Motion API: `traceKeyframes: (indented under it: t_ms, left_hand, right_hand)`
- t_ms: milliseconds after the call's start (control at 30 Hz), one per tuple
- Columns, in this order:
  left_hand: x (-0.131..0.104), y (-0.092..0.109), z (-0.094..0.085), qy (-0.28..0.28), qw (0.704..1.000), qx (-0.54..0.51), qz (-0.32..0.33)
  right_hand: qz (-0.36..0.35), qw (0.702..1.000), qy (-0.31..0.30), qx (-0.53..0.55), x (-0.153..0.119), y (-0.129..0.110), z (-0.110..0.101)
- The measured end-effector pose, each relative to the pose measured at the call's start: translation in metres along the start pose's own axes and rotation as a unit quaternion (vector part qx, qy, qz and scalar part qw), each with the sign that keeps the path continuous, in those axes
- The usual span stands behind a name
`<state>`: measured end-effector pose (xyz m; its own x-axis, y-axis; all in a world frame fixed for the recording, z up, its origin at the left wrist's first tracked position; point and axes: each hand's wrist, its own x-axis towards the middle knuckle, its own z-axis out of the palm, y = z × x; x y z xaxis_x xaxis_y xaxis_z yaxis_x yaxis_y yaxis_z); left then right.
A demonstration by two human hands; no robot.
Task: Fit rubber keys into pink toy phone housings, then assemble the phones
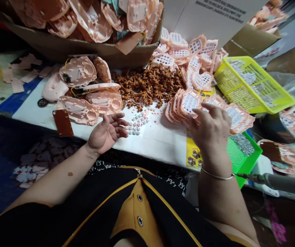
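Observation:
Palm up, my left hand has its fingers spread and holds nothing; it is just left of the small round printed buttons on the white tabletop. My right hand, with a bangle at the wrist, reaches over a row of pink plastic panels. Its fingertips are curled at the edge of the nearest panel; whether they grip it is hard to make out. Pink shells with wires lie beyond my left hand. A heap of brown rubbery parts is at the middle back.
A cardboard box of pink shells stands at the back left. A yellow basket is at the right, with a green tray of metal screws nearer. A grey screwdriver tool points in beside my right wrist.

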<state>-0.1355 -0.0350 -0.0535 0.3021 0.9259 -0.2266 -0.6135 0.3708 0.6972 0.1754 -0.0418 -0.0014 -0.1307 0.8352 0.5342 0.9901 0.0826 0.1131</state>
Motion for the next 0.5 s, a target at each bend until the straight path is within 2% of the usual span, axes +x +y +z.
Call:
traceKeyframes:
  t_ms: [200,333,400,500]
  left_hand:
    - [0.001,-0.003,0.001,0.002,1.0,0.019,0.008]
    - [0.0,-0.004,0.006,-0.033,0.999,0.029,0.007]
    - [0.002,-0.007,0.015,-0.062,0.998,0.03,-0.011]
    - [0.008,-0.014,0.034,-0.092,0.995,0.007,-0.03]
  right_hand:
    - [0.001,0.999,0.03,0.037,-0.006,-0.002,0.018]
    - [0.015,0.995,0.083,0.054,-0.005,-0.003,0.014]
    - [0.001,0.992,0.11,0.057,-0.007,-0.013,0.008]
    - [-0.077,0.979,0.155,0.111,-0.017,-0.044,0.0]
